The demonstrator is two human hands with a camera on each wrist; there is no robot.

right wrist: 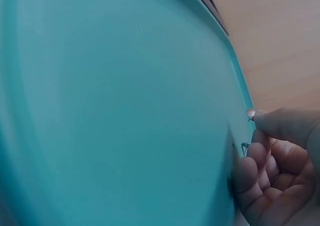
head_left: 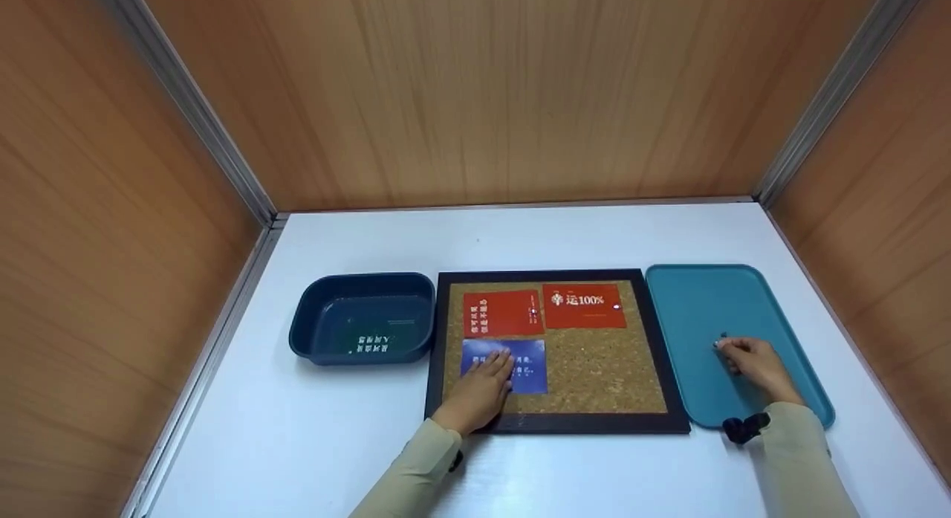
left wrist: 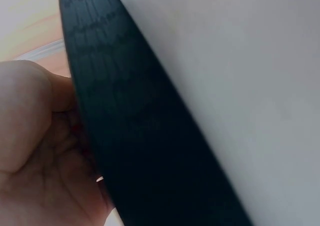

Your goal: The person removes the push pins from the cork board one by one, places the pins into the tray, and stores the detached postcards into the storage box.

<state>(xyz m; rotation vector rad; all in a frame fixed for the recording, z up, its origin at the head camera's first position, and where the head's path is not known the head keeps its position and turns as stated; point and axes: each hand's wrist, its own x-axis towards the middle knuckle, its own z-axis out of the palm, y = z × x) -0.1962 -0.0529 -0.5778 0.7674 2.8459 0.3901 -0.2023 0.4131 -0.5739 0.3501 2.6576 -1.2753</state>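
A black-framed cork board lies on the white table. Two red cards sit along its top. My left hand presses flat on a blue card at the board's lower left. In the left wrist view the palm lies by the black frame. My right hand rests in the teal tray, fingers curled. In the right wrist view my right hand has thumb and fingertips closing on a small clear push pin on the tray.
A navy basin stands left of the board with a dark printed card inside. Wooden walls enclose the table on three sides. White tabletop shows behind the board and along the front edge.
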